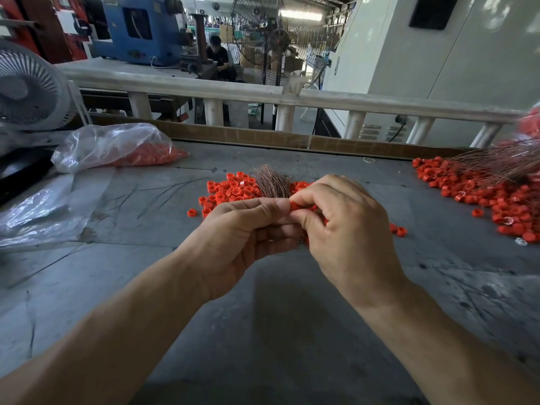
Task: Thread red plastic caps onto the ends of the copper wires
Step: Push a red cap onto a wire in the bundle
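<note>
caps: bright red, plain
wires: coppery brown, fine strands
table: dull grey, scuffed with dark scratches
bag: clear plastic, orange-red showing through
railing: off-white
machine: blue
fan: pale grey

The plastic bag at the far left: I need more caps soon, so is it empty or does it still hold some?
Not empty. Red caps show through the clear plastic bag, heaped at its right end on the table.

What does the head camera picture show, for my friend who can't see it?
Two hands meet above a grey table: the right hand pinches a red cap, the left hand holds a copper wire bundle. Loose red caps lie behind.
</note>
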The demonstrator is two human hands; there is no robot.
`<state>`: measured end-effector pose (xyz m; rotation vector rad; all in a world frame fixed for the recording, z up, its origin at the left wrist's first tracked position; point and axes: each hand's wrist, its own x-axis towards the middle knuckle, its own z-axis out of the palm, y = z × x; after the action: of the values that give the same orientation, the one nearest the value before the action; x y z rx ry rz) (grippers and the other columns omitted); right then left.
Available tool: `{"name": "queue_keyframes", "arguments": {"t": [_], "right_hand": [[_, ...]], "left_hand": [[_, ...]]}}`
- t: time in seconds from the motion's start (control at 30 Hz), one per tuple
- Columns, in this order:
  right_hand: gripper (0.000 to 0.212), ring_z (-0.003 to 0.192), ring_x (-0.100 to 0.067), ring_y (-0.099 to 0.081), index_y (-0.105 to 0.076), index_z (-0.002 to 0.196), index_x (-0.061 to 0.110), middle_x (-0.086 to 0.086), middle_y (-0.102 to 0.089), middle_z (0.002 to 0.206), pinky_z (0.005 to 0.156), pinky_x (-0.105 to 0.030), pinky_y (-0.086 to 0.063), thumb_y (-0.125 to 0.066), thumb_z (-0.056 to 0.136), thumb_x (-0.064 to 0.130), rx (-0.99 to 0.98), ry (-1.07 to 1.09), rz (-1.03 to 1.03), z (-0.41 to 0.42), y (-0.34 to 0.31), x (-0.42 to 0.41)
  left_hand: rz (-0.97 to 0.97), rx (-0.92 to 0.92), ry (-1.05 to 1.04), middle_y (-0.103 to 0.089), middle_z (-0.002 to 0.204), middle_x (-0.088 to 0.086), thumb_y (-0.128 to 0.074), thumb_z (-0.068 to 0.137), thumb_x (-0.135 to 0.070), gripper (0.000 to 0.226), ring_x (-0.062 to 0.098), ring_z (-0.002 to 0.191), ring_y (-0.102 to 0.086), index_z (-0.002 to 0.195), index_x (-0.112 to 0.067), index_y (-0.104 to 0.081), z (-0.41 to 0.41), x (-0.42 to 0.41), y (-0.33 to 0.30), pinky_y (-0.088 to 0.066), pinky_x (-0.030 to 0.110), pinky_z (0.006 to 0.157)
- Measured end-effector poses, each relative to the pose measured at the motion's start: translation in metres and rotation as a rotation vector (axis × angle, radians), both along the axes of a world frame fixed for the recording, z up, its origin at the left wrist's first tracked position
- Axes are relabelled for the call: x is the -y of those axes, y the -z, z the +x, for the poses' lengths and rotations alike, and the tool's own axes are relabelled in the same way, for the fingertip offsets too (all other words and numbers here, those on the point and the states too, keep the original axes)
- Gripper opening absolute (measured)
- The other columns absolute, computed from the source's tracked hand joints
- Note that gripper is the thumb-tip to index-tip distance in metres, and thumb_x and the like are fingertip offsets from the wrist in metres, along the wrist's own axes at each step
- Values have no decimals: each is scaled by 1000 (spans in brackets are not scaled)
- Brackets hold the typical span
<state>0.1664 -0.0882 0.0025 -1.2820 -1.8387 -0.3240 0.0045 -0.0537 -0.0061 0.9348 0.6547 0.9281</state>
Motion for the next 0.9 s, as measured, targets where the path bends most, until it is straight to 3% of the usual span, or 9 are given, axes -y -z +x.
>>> {"name": "queue_keyframes", "arguments": {"t": [0.23,0.43,0.6,0.9], "right_hand": [[8,84,-20,-63,-75,88,14,2,-68,86,76,-37,-52,-81,82,14,42,51,38,-3,1,1],[5,81,-24,-61,-71,85,10,-2,-66,82,73,-39,-52,-75,87,13,56,29,81,-1,2,1],[5,81,-27,-60,-71,83,8,-5,-66,82,73,-44,-52,-70,88,8,78,33,120,-2,8,-2],[3,83,-22,-59,-73,88,10,0,-66,86,76,-35,-49,-74,90,11,42,-71,145,6,8,-11]], "left_hand": [[-8,25,8,-72,86,13,-69,83,-17,16,18,78,-70,90,-5,-77,0,-1,2,-62,29,77],[-24,60,43,-72,92,14,-71,83,-19,25,18,81,-71,99,0,-76,1,-1,3,-61,28,77],[-52,67,43,-74,89,13,-70,81,-17,21,17,78,-72,93,-1,-77,2,0,1,-60,25,71],[3,52,43,-73,96,16,-66,88,-16,20,19,83,-72,99,-2,-76,-3,-2,1,-61,30,78]]}}
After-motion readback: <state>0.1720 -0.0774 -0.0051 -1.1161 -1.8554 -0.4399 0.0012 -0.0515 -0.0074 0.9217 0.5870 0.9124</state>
